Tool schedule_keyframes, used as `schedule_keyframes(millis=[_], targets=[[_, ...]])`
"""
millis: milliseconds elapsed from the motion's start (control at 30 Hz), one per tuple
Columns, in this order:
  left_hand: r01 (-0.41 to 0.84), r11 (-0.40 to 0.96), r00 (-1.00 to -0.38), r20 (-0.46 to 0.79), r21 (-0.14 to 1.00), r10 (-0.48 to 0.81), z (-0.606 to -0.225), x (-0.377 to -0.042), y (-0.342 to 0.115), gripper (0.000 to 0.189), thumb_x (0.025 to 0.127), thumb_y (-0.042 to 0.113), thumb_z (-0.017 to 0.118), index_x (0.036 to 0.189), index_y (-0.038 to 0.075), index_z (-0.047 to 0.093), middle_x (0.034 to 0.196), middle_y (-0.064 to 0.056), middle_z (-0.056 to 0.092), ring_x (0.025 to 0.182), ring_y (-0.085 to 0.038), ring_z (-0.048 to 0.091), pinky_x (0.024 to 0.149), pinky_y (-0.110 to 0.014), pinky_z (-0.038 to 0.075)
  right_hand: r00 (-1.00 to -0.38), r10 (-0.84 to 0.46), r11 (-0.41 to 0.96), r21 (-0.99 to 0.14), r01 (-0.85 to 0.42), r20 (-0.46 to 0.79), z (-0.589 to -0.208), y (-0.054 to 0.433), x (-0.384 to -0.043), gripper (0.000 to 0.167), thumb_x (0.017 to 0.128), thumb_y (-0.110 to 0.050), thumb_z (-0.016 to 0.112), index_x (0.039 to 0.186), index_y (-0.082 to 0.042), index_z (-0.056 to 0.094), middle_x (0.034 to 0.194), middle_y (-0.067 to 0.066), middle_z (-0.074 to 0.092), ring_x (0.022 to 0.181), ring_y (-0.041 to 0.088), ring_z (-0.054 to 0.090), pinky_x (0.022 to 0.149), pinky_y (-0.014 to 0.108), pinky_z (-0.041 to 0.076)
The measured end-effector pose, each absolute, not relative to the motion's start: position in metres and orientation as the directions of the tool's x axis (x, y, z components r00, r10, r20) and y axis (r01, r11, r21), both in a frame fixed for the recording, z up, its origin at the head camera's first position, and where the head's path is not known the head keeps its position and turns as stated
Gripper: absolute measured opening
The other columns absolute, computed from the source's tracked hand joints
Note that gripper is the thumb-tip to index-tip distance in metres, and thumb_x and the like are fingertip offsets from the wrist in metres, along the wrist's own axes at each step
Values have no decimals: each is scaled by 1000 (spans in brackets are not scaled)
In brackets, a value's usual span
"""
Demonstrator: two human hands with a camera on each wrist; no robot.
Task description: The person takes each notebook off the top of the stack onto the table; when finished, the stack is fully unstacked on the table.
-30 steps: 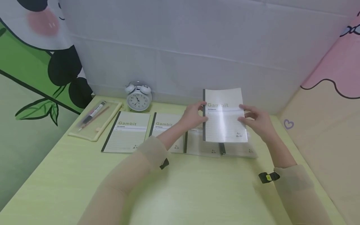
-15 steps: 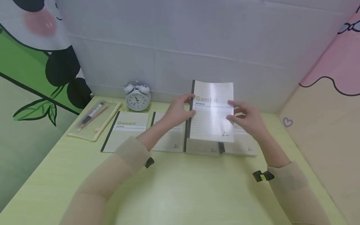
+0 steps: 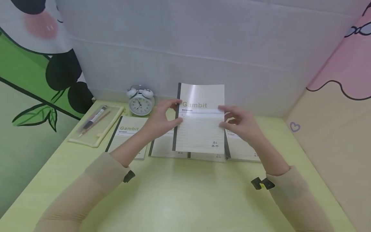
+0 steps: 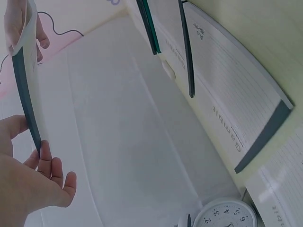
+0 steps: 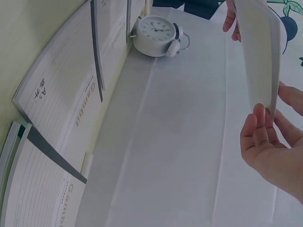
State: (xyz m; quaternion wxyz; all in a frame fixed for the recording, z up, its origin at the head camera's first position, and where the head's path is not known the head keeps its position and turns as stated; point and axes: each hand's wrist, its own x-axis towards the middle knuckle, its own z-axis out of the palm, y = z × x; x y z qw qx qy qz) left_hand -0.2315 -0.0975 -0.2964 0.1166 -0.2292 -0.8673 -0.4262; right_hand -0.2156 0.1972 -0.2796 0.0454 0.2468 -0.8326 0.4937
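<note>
A pale notebook (image 3: 200, 129) with a dark spine and "Gambit" on its cover is held up above the table in both hands. My left hand (image 3: 158, 120) pinches its spine edge between thumb and fingers, while my right hand (image 3: 242, 124) pinches the opposite edge. In the left wrist view the dark spine (image 4: 24, 97) runs between the left thumb and fingers. Behind and below the held notebook, matching notebooks lie in a row: a leftmost notebook (image 3: 128, 129), one beside it (image 3: 166, 148), one mostly covered (image 3: 206, 157), and a rightmost stack (image 3: 242, 148).
A white twin-bell alarm clock (image 3: 141, 103) stands at the back behind the leftmost notebook. To its left lies a clear pouch (image 3: 97, 141) holding a marker (image 3: 95, 116) and a thin reddish pen. A white sheeted wall (image 3: 174, 48) rises along the table's back edge.
Both hands have carried the notebook leftward from over the rightmost stack to over the middle notebooks, lifting it slightly at first. The notebooks at the right are more exposed now.
</note>
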Motion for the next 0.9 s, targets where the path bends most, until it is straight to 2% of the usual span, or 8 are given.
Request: schedule_keyframes(millis=[133,233,500,800,867,900], targets=[[526,556,-849,436,644,299,-300,-221,-112,58,81,16,72,134,11,49,110,-3,59,113,-21,45,104,-44,32,-861,-404,352,-816,-459,310,-280,187,-209,54,80,-2,72,131,-7,56,126,9,56,92,16,58,83,23,52],[538,574,-841,445,617,309,-304,-213,-123,59,81,17,73,134,11,49,110,-3,59,112,-21,45,101,-46,33,-862,-421,382,-808,-450,282,-282,180,-204,55,81,-6,73,132,-11,55,121,7,58,90,16,58,79,23,52],[538,625,-842,396,566,365,-316,-194,-159,64,79,20,76,136,12,48,105,-2,57,108,-22,43,97,-50,33,-828,-503,428,-762,-487,247,-297,156,-196,59,79,-11,76,133,-13,55,111,4,60,90,15,60,78,25,53],[544,667,-838,354,509,414,-337,-182,-195,66,74,18,80,133,13,51,95,5,58,104,-18,42,87,-41,34,-814,-537,424,-763,-488,223,-330,123,-185,65,75,-15,80,135,-15,53,95,5,60,83,14,56,76,36,52],[535,673,-845,329,512,422,-341,-179,-202,66,73,18,81,133,12,52,95,5,58,103,-18,41,86,-41,34,-814,-546,417,-778,-470,199,-337,115,-182,67,75,-15,80,135,-16,52,93,8,61,81,16,56,77,38,52],[528,676,-849,314,514,425,-344,-177,-206,66,73,18,81,132,12,52,95,5,59,102,-17,42,90,-43,34,-816,-548,419,-785,-457,183,-340,111,-180,67,75,-15,80,135,-17,52,91,8,60,80,16,57,76,38,52]])
